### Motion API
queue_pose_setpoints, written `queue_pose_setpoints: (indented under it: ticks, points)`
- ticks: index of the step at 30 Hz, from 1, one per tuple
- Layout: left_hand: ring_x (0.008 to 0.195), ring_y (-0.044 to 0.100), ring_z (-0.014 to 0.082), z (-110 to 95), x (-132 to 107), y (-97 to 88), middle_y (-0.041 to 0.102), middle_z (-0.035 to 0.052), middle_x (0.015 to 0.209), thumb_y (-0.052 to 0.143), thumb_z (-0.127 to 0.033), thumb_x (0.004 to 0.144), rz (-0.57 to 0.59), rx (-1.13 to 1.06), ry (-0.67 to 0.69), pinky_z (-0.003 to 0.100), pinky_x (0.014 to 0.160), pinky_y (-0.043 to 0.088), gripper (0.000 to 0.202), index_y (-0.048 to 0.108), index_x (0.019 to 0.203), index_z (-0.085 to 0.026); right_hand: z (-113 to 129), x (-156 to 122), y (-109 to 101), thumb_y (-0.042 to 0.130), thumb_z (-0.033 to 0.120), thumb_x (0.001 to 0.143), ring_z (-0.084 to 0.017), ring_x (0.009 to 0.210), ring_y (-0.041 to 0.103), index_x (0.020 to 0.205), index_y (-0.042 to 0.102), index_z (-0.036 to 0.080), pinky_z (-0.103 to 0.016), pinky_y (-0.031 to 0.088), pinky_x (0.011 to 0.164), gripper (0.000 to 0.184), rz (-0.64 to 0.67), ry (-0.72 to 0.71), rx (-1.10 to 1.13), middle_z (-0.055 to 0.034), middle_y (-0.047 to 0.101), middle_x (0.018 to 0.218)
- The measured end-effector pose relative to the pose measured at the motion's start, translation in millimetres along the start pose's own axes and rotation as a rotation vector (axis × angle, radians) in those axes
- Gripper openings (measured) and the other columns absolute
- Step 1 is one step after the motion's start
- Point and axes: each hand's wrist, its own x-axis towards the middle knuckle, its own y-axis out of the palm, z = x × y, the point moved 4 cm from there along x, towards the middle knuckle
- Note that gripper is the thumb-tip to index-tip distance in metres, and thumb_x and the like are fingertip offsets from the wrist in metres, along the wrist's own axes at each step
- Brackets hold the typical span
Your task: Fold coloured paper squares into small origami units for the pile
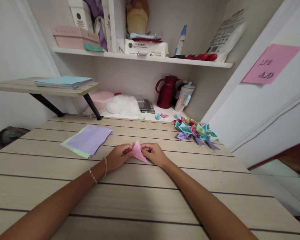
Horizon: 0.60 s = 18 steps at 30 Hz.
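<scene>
A small pink sheet of paper (139, 152), folded to a triangular shape, is held between both hands just above the middle of the slatted wooden table (130, 203). My left hand (118, 156) pinches its left edge with thumb and fingers; a yellow band and a beaded bracelet circle that wrist. On the opposite side my right hand (153, 153) grips the paper, fingers curled behind it and partly hidden. Left of the hands lie loose purple paper sheets (91, 138) with a light green one showing beneath.
A pile of folded colored paper pieces (195, 130) covers the table's back right. Behind stand a red thermos jug (167, 92) and a speckled bottle (184, 97), with a white plastic bag (123, 105) to their left. A raised wooden shelf (65, 88) holds stacked blue paper (63, 81).
</scene>
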Motion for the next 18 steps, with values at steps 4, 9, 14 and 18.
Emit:
queue_pose_setpoints:
  ticks: [4, 9, 14, 18]
  points:
    - [0.060, 0.045, 0.0101, -2, 0, -0.7, 0.055, -0.0020, 0.068, 0.043, -0.039, 0.084, 0.011, -0.051, 0.001, 0.021, 0.056, 0.035, 0.029, 0.060, 0.080, -0.016, 6, -2, -1, 0.050, 0.027, 0.076, -0.006, 0.047, 0.035, 0.094, 0.065, 0.014, -0.017, 0.028, 0.044, 0.027, -0.031, -0.052, -0.042, 0.0029, 0.050, 0.056]
    - [0.064, 0.048, 0.0116, -2, 1, -1.5, 0.057, -0.0008, 0.069, 0.041, -0.040, 0.084, 0.026, -0.122, -0.004, 0.022, 0.060, 0.038, 0.031, 0.061, 0.082, -0.016, 7, -3, -2, 0.049, 0.028, 0.076, -0.008, 0.054, 0.043, 0.090, 0.067, 0.014, -0.018, 0.034, 0.047, 0.027, -0.074, -0.065, -0.035, -0.0011, 0.058, 0.068]
    - [0.071, 0.054, 0.0134, 1, 0, 0.0, 0.062, 0.0024, 0.079, 0.044, -0.039, 0.083, 0.051, -0.230, -0.033, 0.024, 0.066, 0.041, 0.030, 0.059, 0.096, -0.016, 8, -5, -4, 0.050, 0.023, 0.073, -0.009, 0.052, 0.045, 0.090, 0.069, 0.014, -0.019, 0.036, 0.048, 0.027, -0.160, -0.075, -0.066, -0.0016, 0.061, 0.065]
    - [0.070, 0.055, 0.0132, 4, 0, 2.8, 0.064, 0.0030, 0.080, 0.048, -0.038, 0.081, 0.046, -0.297, -0.053, 0.024, 0.064, 0.042, 0.032, 0.056, 0.103, -0.016, 15, -8, -3, 0.048, 0.018, 0.072, -0.010, 0.052, 0.048, 0.091, 0.071, 0.017, -0.020, 0.037, 0.049, 0.029, -0.155, -0.138, -0.133, -0.0024, 0.066, 0.069]
